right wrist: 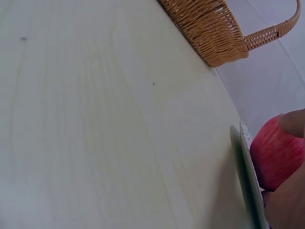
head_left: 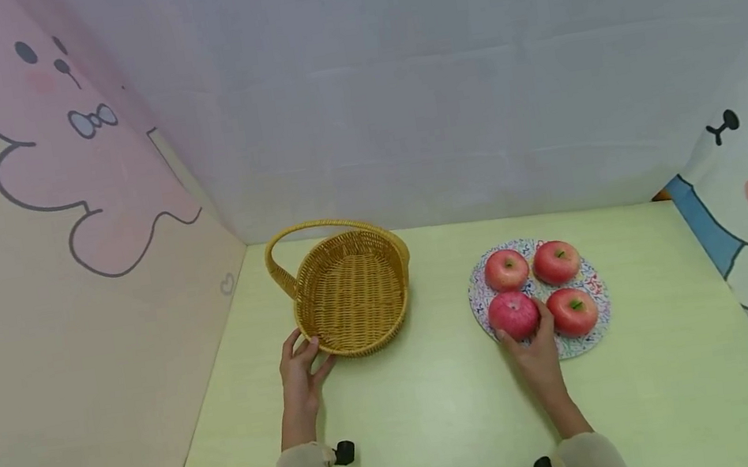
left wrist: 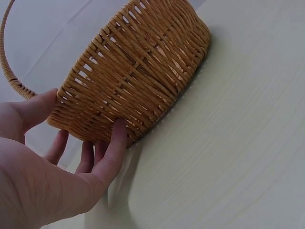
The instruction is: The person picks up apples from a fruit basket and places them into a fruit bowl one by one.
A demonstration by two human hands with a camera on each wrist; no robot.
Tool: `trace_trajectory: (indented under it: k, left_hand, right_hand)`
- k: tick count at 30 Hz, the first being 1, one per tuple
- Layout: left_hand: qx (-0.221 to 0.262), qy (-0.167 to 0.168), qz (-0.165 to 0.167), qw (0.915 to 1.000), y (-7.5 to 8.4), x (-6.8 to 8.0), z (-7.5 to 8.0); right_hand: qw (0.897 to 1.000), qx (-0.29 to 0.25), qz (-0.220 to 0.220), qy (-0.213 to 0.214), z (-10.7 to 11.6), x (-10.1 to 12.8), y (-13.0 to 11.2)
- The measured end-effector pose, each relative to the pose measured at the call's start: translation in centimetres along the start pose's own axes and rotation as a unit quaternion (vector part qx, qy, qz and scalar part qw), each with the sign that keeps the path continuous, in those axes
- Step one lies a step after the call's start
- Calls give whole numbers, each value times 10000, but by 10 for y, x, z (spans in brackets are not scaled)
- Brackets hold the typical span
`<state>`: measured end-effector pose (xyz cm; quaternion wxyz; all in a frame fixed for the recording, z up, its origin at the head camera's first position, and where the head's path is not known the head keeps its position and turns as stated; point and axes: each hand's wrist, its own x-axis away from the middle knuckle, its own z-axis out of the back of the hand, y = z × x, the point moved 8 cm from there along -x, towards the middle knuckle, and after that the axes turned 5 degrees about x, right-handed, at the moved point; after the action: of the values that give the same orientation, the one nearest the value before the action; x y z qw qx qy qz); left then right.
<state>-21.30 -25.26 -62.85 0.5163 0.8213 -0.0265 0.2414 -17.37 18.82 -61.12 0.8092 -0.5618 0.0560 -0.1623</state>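
Note:
A wicker basket (head_left: 355,300) with a tall arched handle stands on the left part of the table, and nothing lies inside it. My left hand (head_left: 302,371) holds its near-left side. In the left wrist view, the thumb of that hand (left wrist: 57,176) touches the rim while curved fingers rest against the woven wall. On the right, a round patterned plate (head_left: 595,282) bears several red apples. My right hand (head_left: 538,354) grips the near-left apple (head_left: 513,315), thumb and fingers on opposite sides. That apple (right wrist: 276,155) is partly hidden by the hand in the right wrist view.
Three other apples, at the back left (head_left: 506,270), back right (head_left: 556,262) and near right (head_left: 573,311), sit close around the gripped one. A pale wall (head_left: 399,102) rises behind the light table (head_left: 430,425), with cartoon-printed panels on both sides.

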Motion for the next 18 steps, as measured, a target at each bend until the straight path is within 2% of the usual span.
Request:
trace_trajectory:
  k: [6,13,18]
  left_hand:
    - [66,-45,43,10000,-1,0,0]
    - [80,-43,29,10000,0,-1,0]
    - [48,-20,12,10000,2,0,-1]
  right_hand:
    - [9989,371,-61,269,0,8,2]
    - [9967,251,208,739,4,14,-1]
    - [9957,256,166,876,2,12,-2]
